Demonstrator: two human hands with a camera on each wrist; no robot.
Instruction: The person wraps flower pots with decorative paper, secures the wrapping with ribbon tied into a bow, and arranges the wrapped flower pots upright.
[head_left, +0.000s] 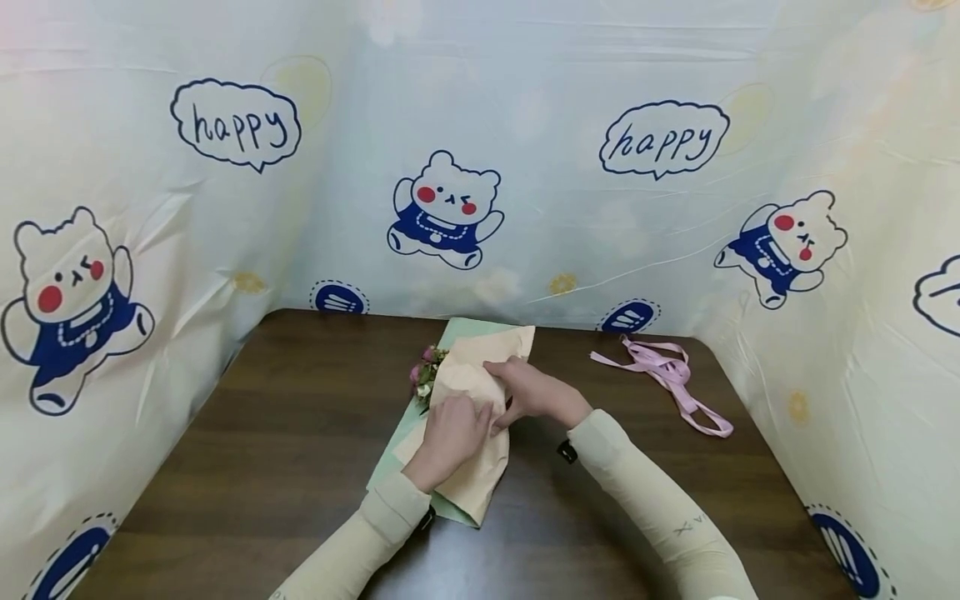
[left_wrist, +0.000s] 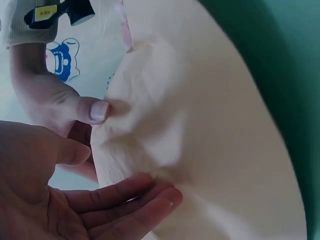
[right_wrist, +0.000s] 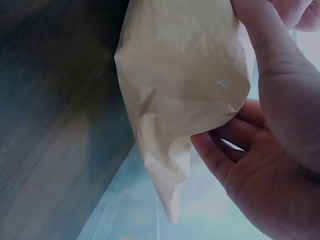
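On the table lies a small bouquet wrapped in cream paper (head_left: 472,375) over a pale green sheet (head_left: 397,454). Pink and white flowers (head_left: 425,373) peek out along its left side. My right hand (head_left: 536,390) pinches the right edge of the cream wrapping paper, thumb on top and fingers (right_wrist: 215,155) behind it. Across the front of the paper, my left hand (head_left: 456,433) rests its nearly straight fingertips (left_wrist: 167,197), the thumb held apart. Flower stems are hidden inside the wrap.
A loosely looped pink ribbon (head_left: 671,375) lies at the back right of the dark wooden table (head_left: 292,450). Printed cloth (head_left: 555,208) with bears hangs behind and along both sides of the table.
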